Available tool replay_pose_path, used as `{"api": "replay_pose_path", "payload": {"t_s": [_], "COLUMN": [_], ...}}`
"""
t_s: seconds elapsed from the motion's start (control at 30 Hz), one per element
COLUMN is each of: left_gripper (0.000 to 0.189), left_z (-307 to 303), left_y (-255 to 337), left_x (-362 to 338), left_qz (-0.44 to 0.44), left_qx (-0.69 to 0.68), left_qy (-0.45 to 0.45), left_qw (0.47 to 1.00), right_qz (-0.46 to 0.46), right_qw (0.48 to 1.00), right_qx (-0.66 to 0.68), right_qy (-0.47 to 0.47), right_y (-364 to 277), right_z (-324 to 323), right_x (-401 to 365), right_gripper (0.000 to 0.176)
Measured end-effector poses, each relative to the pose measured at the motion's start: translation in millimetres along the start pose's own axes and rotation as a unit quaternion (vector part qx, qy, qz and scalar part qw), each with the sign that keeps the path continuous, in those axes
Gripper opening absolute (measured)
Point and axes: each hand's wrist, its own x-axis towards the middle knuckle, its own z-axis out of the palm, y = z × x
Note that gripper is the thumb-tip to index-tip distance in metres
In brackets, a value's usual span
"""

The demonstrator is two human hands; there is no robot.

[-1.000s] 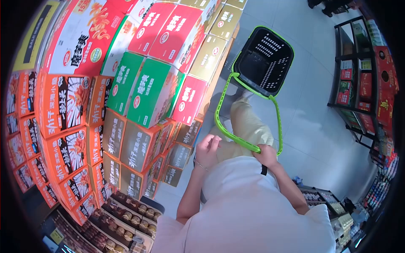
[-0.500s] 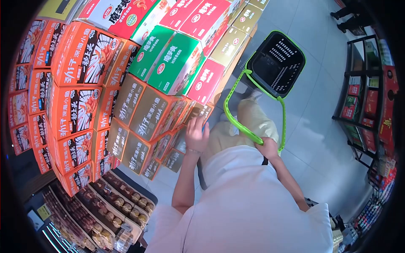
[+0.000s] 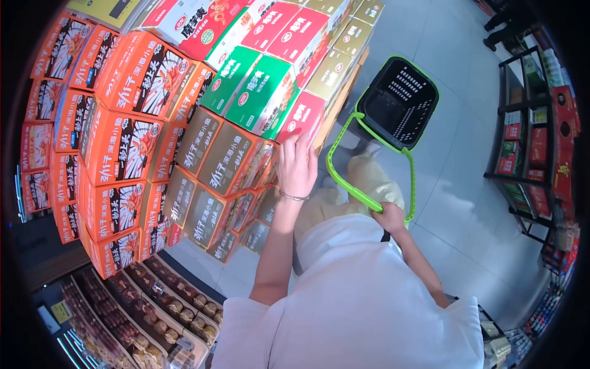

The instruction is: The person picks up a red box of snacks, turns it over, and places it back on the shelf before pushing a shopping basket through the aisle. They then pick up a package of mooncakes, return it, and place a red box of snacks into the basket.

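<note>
My right hand (image 3: pixel 389 219) is wrapped round the bright green handle (image 3: pixel 337 171) of a black shopping basket (image 3: pixel 401 98), which hangs out in front of my legs with nothing visible inside. On the other side, my left hand (image 3: pixel 297 166) is raised with its fingers extended and a thin bracelet at the wrist. Its fingertips overlap the lower edge of a red snack box (image 3: pixel 302 117) at the corner of a stacked display. Beside that hand are brown-fronted snack boxes (image 3: pixel 226 161), with green boxes (image 3: pixel 262 92) above them.
Orange snack boxes (image 3: pixel 123 146) rise in stacks at the left. Below them, bins of packaged food (image 3: pixel 175 295) curve along the lower left. A black shelf rack (image 3: pixel 522 132) with red and green packages stands right of the tiled floor (image 3: pixel 458 147). A person's dark-clothed legs (image 3: pixel 507 27) show at top right.
My left hand has moved forward and slightly right, from beside the brown boxes to the red box's edge. The right hand keeps its hold on the basket handle. The view has shifted slightly.
</note>
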Motion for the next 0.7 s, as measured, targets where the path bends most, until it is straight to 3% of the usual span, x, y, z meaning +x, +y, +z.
{"api": "replay_pose_path", "payload": {"t_s": [0.13, 0.7], "left_gripper": [0.054, 0.047], "left_z": [11, 20], "left_y": [-1, -15], "left_x": [10, 2], "left_qz": [0.022, 0.002], "left_qx": [0.059, 0.103], "left_qy": [-0.011, 0.009], "left_qw": [0.998, 0.995], "right_qz": [-0.005, -0.016], "right_qw": [1.0, 0.999], "right_qx": [-0.013, -0.035], "right_qy": [0.014, 0.011], "right_y": [4, 12], "right_z": [3, 2], "right_x": [-3, -3], "right_gripper": [0.032, 0.036]}}
